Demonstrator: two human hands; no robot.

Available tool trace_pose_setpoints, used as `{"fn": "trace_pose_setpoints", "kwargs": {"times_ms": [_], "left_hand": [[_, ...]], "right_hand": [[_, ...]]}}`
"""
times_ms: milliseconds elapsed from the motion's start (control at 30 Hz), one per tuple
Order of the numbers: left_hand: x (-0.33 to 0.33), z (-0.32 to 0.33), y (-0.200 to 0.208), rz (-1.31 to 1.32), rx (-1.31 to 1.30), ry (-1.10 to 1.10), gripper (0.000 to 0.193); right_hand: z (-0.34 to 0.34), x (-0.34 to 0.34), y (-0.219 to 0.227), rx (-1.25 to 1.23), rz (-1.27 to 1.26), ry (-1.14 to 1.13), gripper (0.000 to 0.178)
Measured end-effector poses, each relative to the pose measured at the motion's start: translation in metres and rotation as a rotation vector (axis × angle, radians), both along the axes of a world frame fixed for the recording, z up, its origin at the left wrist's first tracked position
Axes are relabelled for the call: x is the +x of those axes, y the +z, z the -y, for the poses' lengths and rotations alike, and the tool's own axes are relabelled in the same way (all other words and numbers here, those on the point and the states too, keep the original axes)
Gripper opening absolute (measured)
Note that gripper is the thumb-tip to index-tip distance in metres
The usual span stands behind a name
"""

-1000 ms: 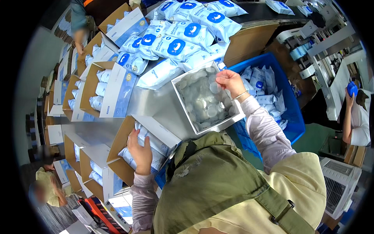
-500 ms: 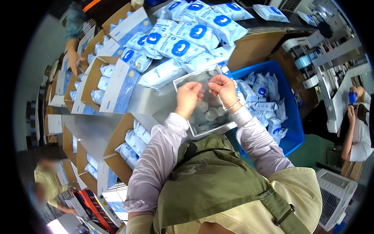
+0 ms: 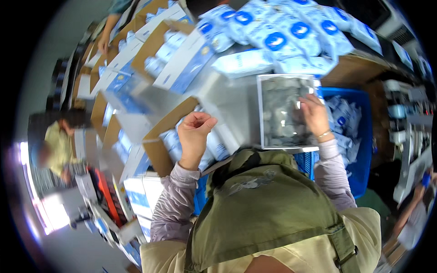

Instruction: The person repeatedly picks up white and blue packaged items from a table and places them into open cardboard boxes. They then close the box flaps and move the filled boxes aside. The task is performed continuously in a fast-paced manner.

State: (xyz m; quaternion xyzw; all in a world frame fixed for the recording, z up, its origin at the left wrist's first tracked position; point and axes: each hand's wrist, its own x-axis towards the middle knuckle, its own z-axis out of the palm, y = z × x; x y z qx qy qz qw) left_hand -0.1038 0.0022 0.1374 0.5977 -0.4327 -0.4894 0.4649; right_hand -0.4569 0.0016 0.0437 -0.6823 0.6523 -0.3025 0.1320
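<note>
My left hand point(image 3: 195, 136) is raised over the near open carton point(image 3: 169, 122), thumb and fingertips pinched together. Whatever the pinch holds, if anything, is too small to make out. To the right, my right hand point(image 3: 315, 116) reaches over the right side of a shallow white-rimmed box point(image 3: 260, 113). Its fingers are loosely bent and apart, with nothing visible in them. Inside that box lie many translucent round pieces point(image 3: 284, 109). Pale blue soft packs point(image 3: 170, 144) stand in the near carton, just beneath my left hand.
Beyond the box, a heap of blue-and-white soft packs point(image 3: 282, 38) covers the far table. More open cartons point(image 3: 184, 61) filled with packs line the left. A blue bin point(image 3: 362, 168) of packs stands at the right. Another person's hand point(image 3: 104, 41) is among the far-left cartons.
My hands have parted from close together over the box. The left went left to the near carton; the right lowered toward the round pieces. The whole view has shifted.
</note>
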Motion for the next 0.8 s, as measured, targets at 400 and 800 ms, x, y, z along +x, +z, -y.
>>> {"fn": "trace_pose_setpoints", "kwargs": {"times_ms": [400, 800], "left_hand": [[0.121, -0.068, -0.023, 0.552, 0.173, -0.059, 0.054], [0.155, -0.173, 0.006, 1.205, -0.158, -0.349, 0.037]], "right_hand": [[0.016, 0.111, 0.043, 0.312, 0.531, 0.265, 0.016], [-0.04, 0.188, 0.024, 1.462, 1.292, 0.395, 0.066]]}}
